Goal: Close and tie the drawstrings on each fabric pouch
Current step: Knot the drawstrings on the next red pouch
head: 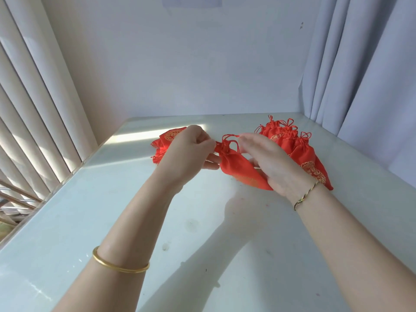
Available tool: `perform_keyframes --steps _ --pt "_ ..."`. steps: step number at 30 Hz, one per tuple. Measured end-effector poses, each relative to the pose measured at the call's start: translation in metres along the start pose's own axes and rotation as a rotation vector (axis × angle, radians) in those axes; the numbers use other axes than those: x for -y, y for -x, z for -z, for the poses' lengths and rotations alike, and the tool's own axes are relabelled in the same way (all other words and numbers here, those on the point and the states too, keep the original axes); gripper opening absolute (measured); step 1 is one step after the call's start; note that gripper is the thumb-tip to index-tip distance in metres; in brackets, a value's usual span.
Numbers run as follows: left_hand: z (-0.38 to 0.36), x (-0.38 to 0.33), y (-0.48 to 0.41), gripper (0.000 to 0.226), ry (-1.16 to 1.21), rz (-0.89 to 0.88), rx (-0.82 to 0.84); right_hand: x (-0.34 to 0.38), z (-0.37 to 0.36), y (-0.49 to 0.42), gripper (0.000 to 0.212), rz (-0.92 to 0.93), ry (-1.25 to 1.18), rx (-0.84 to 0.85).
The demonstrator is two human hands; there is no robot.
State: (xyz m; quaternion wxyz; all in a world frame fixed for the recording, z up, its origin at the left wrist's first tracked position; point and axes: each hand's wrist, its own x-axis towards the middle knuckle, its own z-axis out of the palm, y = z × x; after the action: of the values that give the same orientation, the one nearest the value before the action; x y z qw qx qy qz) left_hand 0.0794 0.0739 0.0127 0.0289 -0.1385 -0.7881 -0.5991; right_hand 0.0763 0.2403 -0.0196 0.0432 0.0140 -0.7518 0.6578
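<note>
The pouch (236, 170) being worked on is red with a gold print. It is held up off the table (112, 199) between both hands, with its neck already gathered tight and its body hanging down to the right. Its drawstring (229, 138) stands in loops above the neck. The left hand (186, 152) is curled at the left of the neck and pinches the cord there. The right hand (267, 163) pinches the cord's far end with its fingertips, while its lower fingers reach under the pouch's body (the exact grip is hidden behind the back of the hand). I judge the closing done and the tying under way, so the next move calls for pulling the two ends apart evenly to seat the knot without letting the neck open. To the right of the pouch lie the tied pouches (290, 140), heaped with their necks cinched. To its left, partly behind the left hand, are the flat pouches (171, 136), which seem to be still waiting.
</note>
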Motion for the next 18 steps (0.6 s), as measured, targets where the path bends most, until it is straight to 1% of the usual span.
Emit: perform_keyframes --steps 2,3,4,5,6,7,8,9,12,13,14,16,18 --pt "-0.006 -0.003 0.002 0.010 0.099 0.024 0.006 0.001 0.012 0.014 0.067 0.040 0.105 0.024" --pt "-0.011 -0.006 0.003 0.010 0.141 0.037 0.012 0.001 0.017 0.022 0.076 0.084 0.197 0.015" --pt "-0.016 -0.009 0.004 0.009 0.181 0.052 0.021 -0.002 0.023 0.030 0.075 0.144 0.294 -0.006" --pt "-0.022 -0.011 0.005 0.008 0.218 0.066 0.037 -0.006 0.029 0.036 0.064 0.213 0.396 -0.049" --pt "-0.030 -0.015 0.005 0.008 0.243 0.072 0.058 -0.010 0.036 0.040 0.044 0.262 0.464 -0.104" --pt "-0.038 -0.018 0.005 0.009 0.256 0.071 0.084 -0.014 0.044 0.042 0.026 0.286 0.479 -0.163" --pt "-0.047 -0.021 0.005 0.012 0.256 0.065 0.110 -0.019 0.052 0.042 0.014 0.289 0.428 -0.200" --pt "-0.056 -0.022 0.004 0.016 0.244 0.062 0.127 -0.023 0.060 0.043 0.007 0.265 0.344 -0.215" --pt "-0.084 -0.014 -0.002 0.040 0.111 0.106 0.181 -0.032 0.088 0.049 0.009 0.167 0.122 -0.230" --pt "-0.094 -0.009 -0.004 0.047 0.052 0.132 0.219 -0.035 0.095 0.051 0.017 0.132 0.069 -0.221" --pt "-0.104 -0.006 -0.006 0.049 0.006 0.148 0.263 -0.038 0.103 0.052 0.023 0.109 0.016 -0.208" --pt "-0.124 0.000 -0.010 0.038 -0.019 0.141 0.315 -0.043 0.114 0.050 0.025 0.082 -0.045 -0.200" --pt "-0.144 0.001 -0.015 0.024 -0.014 0.121 0.300 -0.048 0.124 0.045 0.024 0.077 -0.049 -0.235"
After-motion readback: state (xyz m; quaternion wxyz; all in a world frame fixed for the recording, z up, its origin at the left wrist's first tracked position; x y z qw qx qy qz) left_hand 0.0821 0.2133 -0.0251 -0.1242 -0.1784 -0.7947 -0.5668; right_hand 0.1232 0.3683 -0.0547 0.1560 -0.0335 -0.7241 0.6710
